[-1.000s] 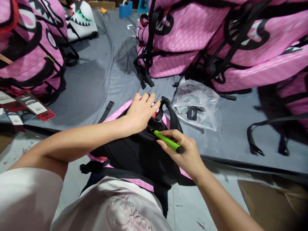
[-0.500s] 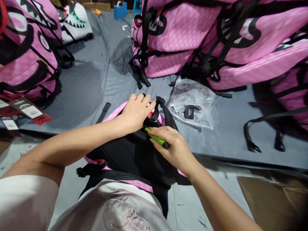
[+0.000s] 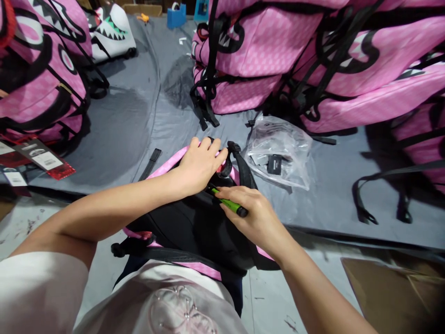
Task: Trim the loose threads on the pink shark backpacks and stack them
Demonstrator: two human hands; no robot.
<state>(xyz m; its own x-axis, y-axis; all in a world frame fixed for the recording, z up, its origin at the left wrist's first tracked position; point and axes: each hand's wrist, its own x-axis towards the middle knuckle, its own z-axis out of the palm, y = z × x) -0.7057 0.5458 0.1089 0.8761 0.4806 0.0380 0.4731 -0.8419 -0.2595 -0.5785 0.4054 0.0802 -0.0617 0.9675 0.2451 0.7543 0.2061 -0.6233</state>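
Note:
A black and pink backpack (image 3: 194,222) leans against my body at the table's front edge, its black side facing up. My left hand (image 3: 201,164) has its fingers curled over the backpack's top edge, closed on it near a black strap and a small red patch. Close beside it, my right hand (image 3: 246,206) grips a slim green pen-shaped tool (image 3: 231,205) with a black end. The tool's other end points at the black fabric below my left hand; its tip is hard to make out.
Pink backpacks (image 3: 257,46) are stacked at the back right, black straps hanging down. A clear plastic bag (image 3: 278,148) with small black and pale pieces lies right of my hands. More pink bags (image 3: 45,88) with hang tags (image 3: 45,157) stand left. Behind is a blue tape dispenser (image 3: 176,16).
Both hands keep their hold and have barely moved against the backpack. The whole view has shifted slightly.

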